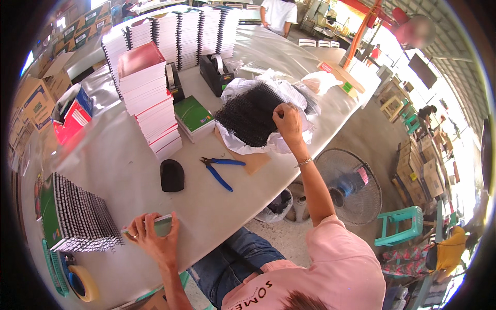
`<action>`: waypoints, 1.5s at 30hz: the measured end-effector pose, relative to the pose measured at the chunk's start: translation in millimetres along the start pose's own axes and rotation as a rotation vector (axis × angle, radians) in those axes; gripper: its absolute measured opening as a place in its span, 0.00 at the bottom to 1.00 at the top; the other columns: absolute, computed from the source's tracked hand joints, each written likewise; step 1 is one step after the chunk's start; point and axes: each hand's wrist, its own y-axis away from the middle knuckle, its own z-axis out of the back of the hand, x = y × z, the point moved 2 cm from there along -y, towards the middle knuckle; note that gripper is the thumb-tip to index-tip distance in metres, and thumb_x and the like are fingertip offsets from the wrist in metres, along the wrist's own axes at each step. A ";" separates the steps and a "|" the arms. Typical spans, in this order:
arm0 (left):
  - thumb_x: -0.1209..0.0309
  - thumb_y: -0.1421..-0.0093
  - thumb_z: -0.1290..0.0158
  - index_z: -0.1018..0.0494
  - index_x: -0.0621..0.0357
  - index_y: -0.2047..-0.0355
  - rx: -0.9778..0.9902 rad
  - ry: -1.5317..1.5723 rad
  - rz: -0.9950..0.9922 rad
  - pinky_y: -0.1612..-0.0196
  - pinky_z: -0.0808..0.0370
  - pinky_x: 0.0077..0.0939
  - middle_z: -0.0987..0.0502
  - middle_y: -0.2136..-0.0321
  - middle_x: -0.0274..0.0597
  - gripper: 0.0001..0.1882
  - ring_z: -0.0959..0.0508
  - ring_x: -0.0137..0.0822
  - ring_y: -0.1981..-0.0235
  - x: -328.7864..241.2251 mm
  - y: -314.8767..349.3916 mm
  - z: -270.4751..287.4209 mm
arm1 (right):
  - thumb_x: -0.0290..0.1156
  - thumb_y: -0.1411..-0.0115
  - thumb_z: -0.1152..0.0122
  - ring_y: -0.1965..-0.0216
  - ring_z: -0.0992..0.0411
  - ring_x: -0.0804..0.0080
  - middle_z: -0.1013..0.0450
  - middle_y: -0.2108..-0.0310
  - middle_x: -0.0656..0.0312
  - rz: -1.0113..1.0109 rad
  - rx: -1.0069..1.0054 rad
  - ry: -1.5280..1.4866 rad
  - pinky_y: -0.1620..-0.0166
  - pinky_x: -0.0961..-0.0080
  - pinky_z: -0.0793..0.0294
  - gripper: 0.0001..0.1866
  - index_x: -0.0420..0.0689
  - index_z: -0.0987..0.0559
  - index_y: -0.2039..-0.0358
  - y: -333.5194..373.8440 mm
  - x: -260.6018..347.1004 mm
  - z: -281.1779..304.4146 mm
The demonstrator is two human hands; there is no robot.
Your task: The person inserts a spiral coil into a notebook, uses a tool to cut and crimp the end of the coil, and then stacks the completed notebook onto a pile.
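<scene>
Near the front edge of the table, my left hand [157, 237] grips a small notebook [163, 226] with a greenish cover, thumb on one side and fingers on the other. My right hand [288, 122] is closed, its fingertips curled in at the right side of a pile of black spiral binding coils [248, 114]. Whatever those fingertips pinch is hidden. The coils lie on crumpled white plastic [271, 147]. Between my hands are blue-handled cutting pliers [219, 173], jaws pointing left, and a black rounded block [172, 175].
Tall stacks of spiral notebooks [168, 39] line the back. A red-topped stack [150, 98], green notebooks [194, 114] and black tape dispensers [216, 75] stand nearer. Coil-bound notebooks [80, 214] and a tape roll [82, 283] sit at left. A fan [349, 186] stands beyond the right edge.
</scene>
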 end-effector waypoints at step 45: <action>0.52 0.48 0.39 0.26 0.50 0.67 0.054 -0.046 -0.029 0.43 0.45 0.50 0.27 0.63 0.35 0.17 0.32 0.44 0.52 -3.2 -3.7 0.8 | 0.30 0.38 0.38 0.65 0.29 0.81 0.27 0.62 0.68 -0.229 0.038 -1.356 0.58 0.80 0.28 0.08 0.41 0.21 0.60 51.6 97.3 57.1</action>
